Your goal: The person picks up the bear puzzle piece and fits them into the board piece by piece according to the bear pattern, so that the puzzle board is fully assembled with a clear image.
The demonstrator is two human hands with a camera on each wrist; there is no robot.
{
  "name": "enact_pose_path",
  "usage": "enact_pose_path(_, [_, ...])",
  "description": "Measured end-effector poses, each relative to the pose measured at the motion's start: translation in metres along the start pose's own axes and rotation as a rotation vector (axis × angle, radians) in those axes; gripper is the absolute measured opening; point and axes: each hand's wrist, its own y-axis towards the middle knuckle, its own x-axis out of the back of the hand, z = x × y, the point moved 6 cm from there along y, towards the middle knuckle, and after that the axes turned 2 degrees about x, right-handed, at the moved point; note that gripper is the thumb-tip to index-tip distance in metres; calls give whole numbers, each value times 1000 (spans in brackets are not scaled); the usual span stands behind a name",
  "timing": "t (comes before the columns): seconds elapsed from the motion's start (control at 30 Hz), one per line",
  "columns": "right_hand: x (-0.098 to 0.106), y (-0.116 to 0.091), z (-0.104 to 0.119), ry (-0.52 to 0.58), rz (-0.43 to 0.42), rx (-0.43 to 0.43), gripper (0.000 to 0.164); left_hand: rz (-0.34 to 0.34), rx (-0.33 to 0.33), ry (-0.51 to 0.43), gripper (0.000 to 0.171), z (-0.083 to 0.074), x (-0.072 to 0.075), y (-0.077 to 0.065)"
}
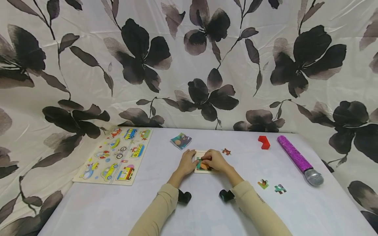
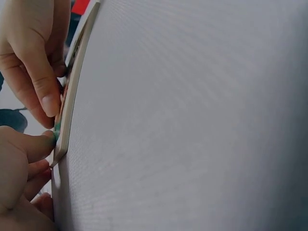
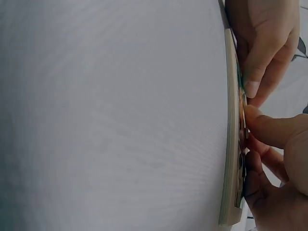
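Note:
A small jigsaw puzzle board (image 1: 203,171) with a pale wooden rim lies on the table, green, orange and brown pieces inside it. At its left edge, my left hand (image 1: 186,163) grips the board, thumb on top and fingers along the side. My right hand (image 1: 217,160) reaches over the right part, thumb and fingers pinching a puzzle piece (image 3: 245,115) low against the board. The fingers hide most of that piece. Both hands nearly meet in the left wrist view, where the board's rim (image 2: 72,98) shows edge-on.
Loose puzzle pieces lie nearby: a brown one (image 1: 226,151), a green-orange one (image 1: 263,184) and a teal one (image 1: 280,188). A picture card (image 1: 181,141) sits behind. A vehicle puzzle board (image 1: 100,164) is at left; a red block (image 1: 264,142) and purple microphone (image 1: 295,157) at right.

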Motion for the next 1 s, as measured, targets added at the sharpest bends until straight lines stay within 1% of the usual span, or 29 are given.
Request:
enact_pose_path(0.07, [0,1,1,1,-2,-17,18,-6,1,-8,40,0,1,0])
enact_pose_path(0.2, [1,0,1,0,-21,-52,19,-18,-19,-20,37,1,1,0])
enact_pose_path(0.3, [2,-1,-1,14,-38,-70,19,-34,-50,-41,27,1,2,0])
enact_pose_path(0.43, [3,-2,-4,23,-57,-79,18,-45,-82,-59,15,0,3,-1])
enact_pose_path(0.57, [6,-4,-6,11,-63,-67,15,-36,-87,-60,13,-1,3,-1])
enact_pose_path(0.63, [8,-5,-6,13,-52,-58,12,-33,-80,-61,12,0,2,0])
enact_pose_path(0.83, [10,-10,-2,13,-25,-26,12,-25,-85,-12,9,0,3,6])
enact_pose_path(0.93, [9,-10,-3,13,-37,-42,11,-12,-93,31,9,-2,4,8])
enact_pose_path(1.0, [9,-9,-5,37,-53,-73,11,0,-88,46,9,-2,5,8])
